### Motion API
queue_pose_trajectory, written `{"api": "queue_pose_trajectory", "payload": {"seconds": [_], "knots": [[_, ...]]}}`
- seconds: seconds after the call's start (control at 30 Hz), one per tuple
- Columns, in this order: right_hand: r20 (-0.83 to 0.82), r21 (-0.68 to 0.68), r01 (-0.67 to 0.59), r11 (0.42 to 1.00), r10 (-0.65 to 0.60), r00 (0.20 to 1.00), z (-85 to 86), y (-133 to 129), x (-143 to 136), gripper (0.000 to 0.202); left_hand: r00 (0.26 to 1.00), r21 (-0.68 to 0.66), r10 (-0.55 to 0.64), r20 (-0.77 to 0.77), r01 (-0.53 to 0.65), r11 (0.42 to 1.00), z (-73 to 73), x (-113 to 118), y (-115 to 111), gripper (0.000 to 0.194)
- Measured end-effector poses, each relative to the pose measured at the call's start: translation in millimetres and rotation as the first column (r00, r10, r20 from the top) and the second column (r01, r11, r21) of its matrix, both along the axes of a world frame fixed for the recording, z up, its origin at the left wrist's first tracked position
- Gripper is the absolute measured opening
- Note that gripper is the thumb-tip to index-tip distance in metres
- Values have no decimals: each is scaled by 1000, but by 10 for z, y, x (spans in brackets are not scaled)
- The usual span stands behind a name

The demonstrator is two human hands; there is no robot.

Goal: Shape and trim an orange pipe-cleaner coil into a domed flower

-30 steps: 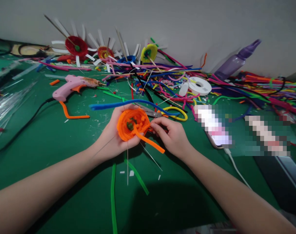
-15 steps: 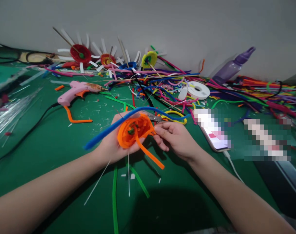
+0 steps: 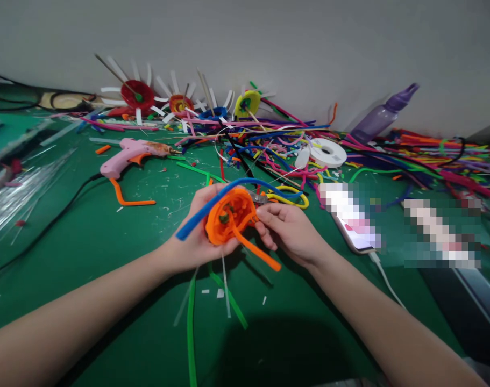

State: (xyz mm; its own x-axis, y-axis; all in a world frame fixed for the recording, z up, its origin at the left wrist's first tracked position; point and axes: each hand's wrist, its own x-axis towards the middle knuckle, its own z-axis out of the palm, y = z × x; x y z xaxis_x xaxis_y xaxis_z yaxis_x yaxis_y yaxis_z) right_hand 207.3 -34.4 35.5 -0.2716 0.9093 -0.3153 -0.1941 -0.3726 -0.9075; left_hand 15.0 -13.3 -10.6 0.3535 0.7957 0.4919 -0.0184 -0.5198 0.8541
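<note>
My left hand [image 3: 196, 228] is wrapped round an orange pipe-cleaner cup [image 3: 220, 228], whose hollow side with a small dark green centre faces me. A loose orange pipe-cleaner end [image 3: 261, 253] sticks out of it toward the lower right. Across the cup's upper edge runs a bent blue pipe cleaner [image 3: 204, 215]; how it is attached is hidden. With thumb and fingers closed, my right hand [image 3: 289, 231] pinches an orange pipe cleaner at the cup's right rim. Thin clear strips [image 3: 226, 290] hang below the cup. Just behind lie yellow-handled scissors or pliers [image 3: 289, 198], partly covered.
A pink glue gun [image 3: 126, 156] with a black cord lies at left. Finished flower-like pieces, such as a red one [image 3: 136, 95], stand along the wall. Behind are heaped pipe cleaners, a white spool [image 3: 337, 153] and a purple bottle [image 3: 380, 118]. A phone [image 3: 349, 220] lies at right.
My left hand and the orange cup have shifted slightly right, toward my right hand, and the cup has turned a little. The blue pipe cleaner's near end has swung right. My right hand keeps its pinch.
</note>
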Motion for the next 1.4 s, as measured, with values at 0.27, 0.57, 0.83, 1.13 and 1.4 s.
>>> {"api": "queue_pose_trajectory", "payload": {"seconds": [0.27, 0.57, 0.83, 1.13, 1.4], "knots": [[79, 159, 178, 971, -193, 978, -22, 35, 76, 33, 973, -138, -225, -46, 217, 966, 72, -66, -20, 71], [148, 605, 356, 712, -540, 829, 28, -14, 63, 28, 956, -422, 162, 246, -45, 905, 176, -21, 73, 20], [121, 724, 445, 527, -733, 670, 18, -4, 110, 25, 896, -533, 283, 341, -63, 844, 257, -24, 94, 7], [75, 720, 499, 482, -769, 635, -23, 57, 132, 25, 727, -534, 486, 484, -194, 823, 280, -56, 139, 14], [168, 792, 389, 472, -779, 604, -15, -4, 117, 27, 941, -603, -156, 300, 314, 734, 377, -28, -110, 52]]}}
